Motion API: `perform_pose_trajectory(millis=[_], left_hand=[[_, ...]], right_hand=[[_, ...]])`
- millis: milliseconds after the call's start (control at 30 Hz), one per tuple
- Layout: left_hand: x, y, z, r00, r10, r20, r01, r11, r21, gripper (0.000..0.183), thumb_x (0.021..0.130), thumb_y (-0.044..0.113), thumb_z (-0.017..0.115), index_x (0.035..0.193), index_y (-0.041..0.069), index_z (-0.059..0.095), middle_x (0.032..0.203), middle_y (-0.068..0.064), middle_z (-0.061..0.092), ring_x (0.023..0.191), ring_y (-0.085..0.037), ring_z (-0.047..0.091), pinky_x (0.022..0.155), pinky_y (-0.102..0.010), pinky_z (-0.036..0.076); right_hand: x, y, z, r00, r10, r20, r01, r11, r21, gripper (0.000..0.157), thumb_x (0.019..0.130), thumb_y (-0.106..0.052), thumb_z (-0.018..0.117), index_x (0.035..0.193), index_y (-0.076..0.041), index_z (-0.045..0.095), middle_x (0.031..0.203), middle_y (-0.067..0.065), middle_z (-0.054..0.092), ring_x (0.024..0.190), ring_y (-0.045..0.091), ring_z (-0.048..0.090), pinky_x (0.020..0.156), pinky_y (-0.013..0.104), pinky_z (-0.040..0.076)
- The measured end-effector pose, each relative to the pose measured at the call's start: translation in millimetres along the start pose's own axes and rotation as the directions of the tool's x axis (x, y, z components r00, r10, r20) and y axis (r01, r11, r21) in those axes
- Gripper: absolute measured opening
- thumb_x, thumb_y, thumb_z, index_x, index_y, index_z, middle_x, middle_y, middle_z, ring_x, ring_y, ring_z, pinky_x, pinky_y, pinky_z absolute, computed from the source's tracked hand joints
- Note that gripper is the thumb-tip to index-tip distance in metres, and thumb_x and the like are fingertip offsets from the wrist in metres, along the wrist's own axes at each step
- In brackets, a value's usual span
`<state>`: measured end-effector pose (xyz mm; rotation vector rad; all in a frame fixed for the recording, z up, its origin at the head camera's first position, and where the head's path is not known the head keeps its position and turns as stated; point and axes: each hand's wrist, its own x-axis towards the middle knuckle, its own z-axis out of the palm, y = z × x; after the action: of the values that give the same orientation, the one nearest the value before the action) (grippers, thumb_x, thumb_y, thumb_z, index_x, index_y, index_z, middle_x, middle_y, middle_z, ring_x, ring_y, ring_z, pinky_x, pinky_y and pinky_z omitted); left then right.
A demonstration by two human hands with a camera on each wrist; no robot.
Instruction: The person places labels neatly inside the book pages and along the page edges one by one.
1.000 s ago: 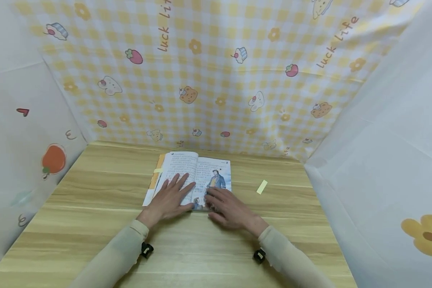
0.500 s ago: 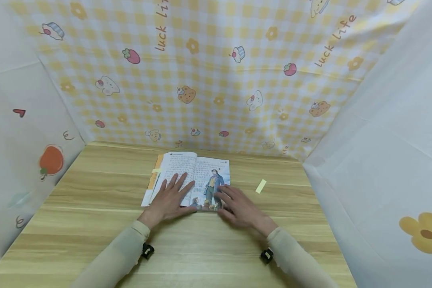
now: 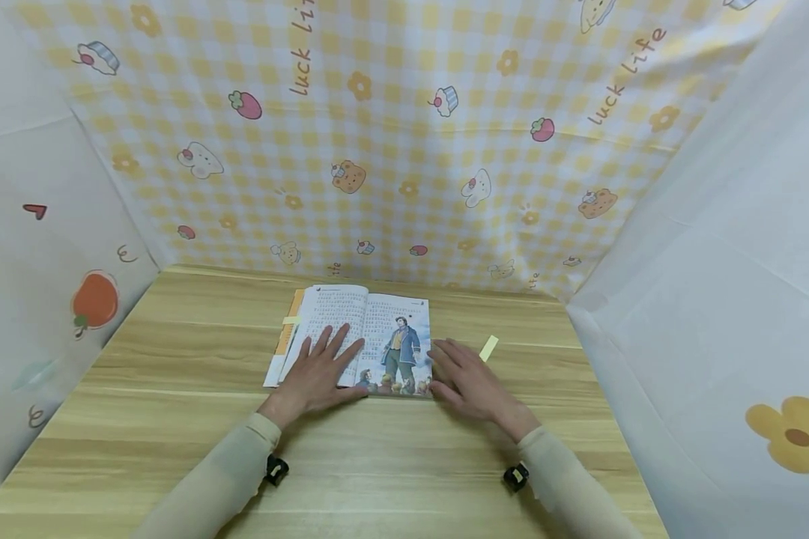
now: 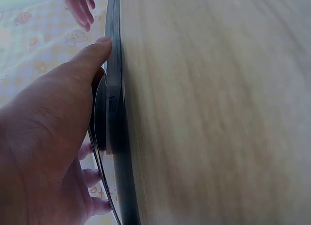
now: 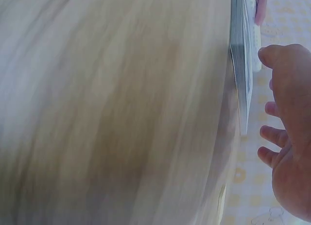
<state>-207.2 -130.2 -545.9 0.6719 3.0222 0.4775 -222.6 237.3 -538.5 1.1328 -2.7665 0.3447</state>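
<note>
An open book [image 3: 394,314] lies near the back of the table, text on its left page and a figure in a blue coat pictured on its right page. My left hand [image 3: 313,378] rests flat on the left page, fingers spread, thumb across the bottom by the fold. In the left wrist view that thumb [image 4: 95,52] lies along the top of the book's page block [image 4: 113,60]. My right hand [image 3: 468,378] is at the book's right edge, fingers loosely bent and holding nothing. The right wrist view has this hand [image 5: 294,118] raised beside the book's corner [image 5: 239,64].
A pale yellow paper strip [image 3: 488,348] lies on the wooden table [image 3: 377,464] just beyond my right hand. Another yellow strip [image 3: 291,320] sticks out at the book's left edge, over an orange flap [image 3: 285,343]. A checked cloth [image 3: 404,150] hangs behind the table.
My right hand has slid rightward off the right page to the book's edge, uncovering the picture and nearing the yellow strip. My left hand has stayed on the left page.
</note>
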Motion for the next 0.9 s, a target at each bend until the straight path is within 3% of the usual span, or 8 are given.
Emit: perform_pose_trajectory(millis=[667,900], left_hand=[[-0.9,-1.4,2.0,1.000,0.015,-0.011,-0.015,1.000,-0.023,0.095,0.102,0.070,0.072,0.177,0.020,0.040,0.190,-0.019,0.019,0.175,-0.054,0.018,0.134,-0.084,0.021],[-1.3,-1.3,2.1,1.000,0.014,-0.009,-0.014,1.000,-0.024,0.095,0.103,0.069,0.072,0.178,0.021,0.039,0.190,-0.019,0.019,0.175,-0.054,0.018,0.133,-0.085,0.021]], right_hand=[[-31.8,40.3,-14.5,0.989,0.143,-0.049,-0.144,0.989,-0.028,0.062,0.110,-0.033,0.072,0.161,0.000,0.058,0.170,0.029,0.052,0.157,0.055,0.051,0.130,0.073,0.041],[-36.4,54.4,-19.0,0.980,0.169,-0.108,-0.171,0.985,-0.016,0.060,0.108,-0.028,0.074,0.157,0.004,0.060,0.167,0.032,0.055,0.154,0.057,0.053,0.126,0.075,0.043]])
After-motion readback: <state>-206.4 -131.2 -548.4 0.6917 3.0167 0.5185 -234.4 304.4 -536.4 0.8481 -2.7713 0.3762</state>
